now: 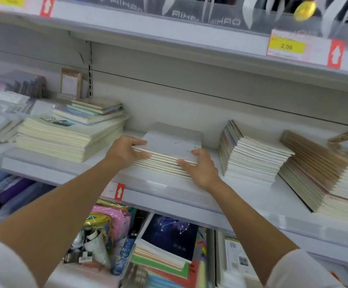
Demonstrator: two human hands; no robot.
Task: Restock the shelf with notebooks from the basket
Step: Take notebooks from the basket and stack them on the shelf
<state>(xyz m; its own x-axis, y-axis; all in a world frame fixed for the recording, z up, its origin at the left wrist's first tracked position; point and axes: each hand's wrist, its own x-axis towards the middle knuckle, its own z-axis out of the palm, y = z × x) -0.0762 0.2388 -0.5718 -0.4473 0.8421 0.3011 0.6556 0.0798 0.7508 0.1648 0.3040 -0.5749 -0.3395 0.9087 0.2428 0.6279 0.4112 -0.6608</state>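
Note:
A low stack of pale grey-covered notebooks [173, 142] lies on the white middle shelf [162, 191]. My left hand [125, 150] grips its front left corner, thumb on the top cover and fingers along the page edges. My right hand [200, 167] holds the front right corner the same way, thumb on top. Both arms reach in from below. No basket is in view.
A taller cream notebook pile [69, 136] stands to the left. To the right are a slanted stack [252, 154] and a brown-edged stack [322, 173]. The shelf below holds a dark constellation-cover notebook [169, 235] and pink pouches [111, 219]. The upper shelf edge carries a price tag [287, 46].

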